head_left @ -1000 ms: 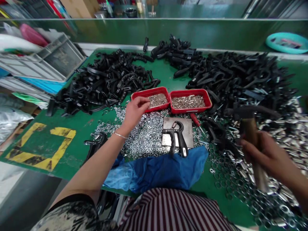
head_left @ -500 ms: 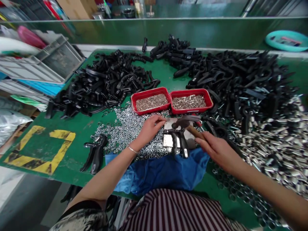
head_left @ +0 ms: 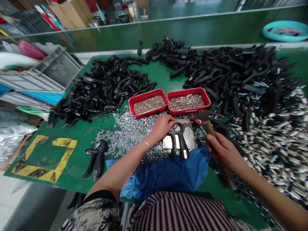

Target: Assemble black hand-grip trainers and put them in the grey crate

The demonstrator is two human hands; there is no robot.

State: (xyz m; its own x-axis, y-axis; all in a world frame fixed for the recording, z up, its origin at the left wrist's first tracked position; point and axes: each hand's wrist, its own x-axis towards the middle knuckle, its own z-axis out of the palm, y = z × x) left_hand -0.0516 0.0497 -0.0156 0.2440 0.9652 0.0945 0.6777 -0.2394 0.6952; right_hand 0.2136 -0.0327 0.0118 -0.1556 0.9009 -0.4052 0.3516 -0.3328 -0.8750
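On a small metal plate (head_left: pixel 190 128) lies a black two-handled hand grip (head_left: pixel 183 144), its handles pointing towards me. My left hand (head_left: pixel 163 128) comes in from the left, thumb and fingers pinched at the top of that hand grip, near its coil spring. Exactly what the fingertips press on is partly hidden. To the right of the plate, my right hand (head_left: pixel 223 149) is wrapped round the wooden handle of a hammer (head_left: pixel 209 128), whose dark head is raised beside the plate. Another hand grip (head_left: pixel 96 160) lies to the left on the bench.
Two red trays (head_left: pixel 146 115) of small metal pins stand behind the plate. Loose nuts (head_left: pixel 130 134) spread to the left. Black handles (head_left: pixel 103 86) are heaped at the back. Metal sleeves (head_left: pixel 269 147) cover the right side. A blue cloth (head_left: pixel 166 176) lies in front.
The hammer has moved off the hand grip to the right and its handle has turned more upright. My left hand has moved right onto the top of the hand grip.
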